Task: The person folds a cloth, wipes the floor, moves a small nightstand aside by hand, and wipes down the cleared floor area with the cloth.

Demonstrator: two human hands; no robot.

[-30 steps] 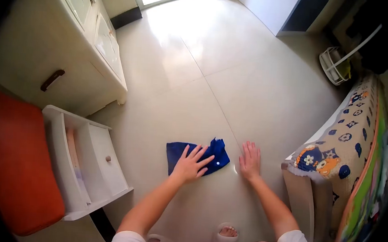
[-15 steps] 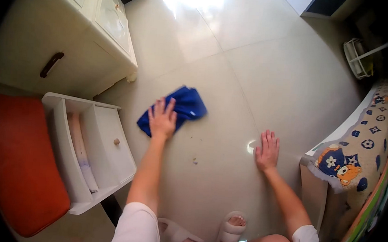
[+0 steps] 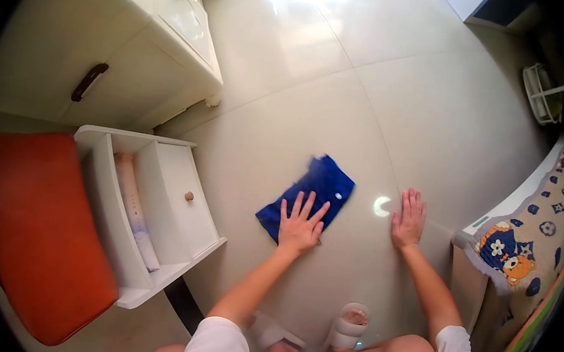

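White drawer unit [image 3: 184,225]: our landmark. Blue cloth [image 3: 327,181]: on the floor [image 3: 299,118], right of the unit. Our left hand [image 3: 300,231]: spread over the cloth, grip unclenched; we do best with flat palm, even pressure. Our right hand [image 3: 410,225]: farther from the unit, flat on floor, grip released. Against the earlier frame, the cloth lies farther from the unit.

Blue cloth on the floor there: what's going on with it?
A crouching person has the left hand spread on the blue cloth, which lies on the pale tiled floor. The right hand is on the floor too, holding nothing. A white drawer unit stands off to the left.
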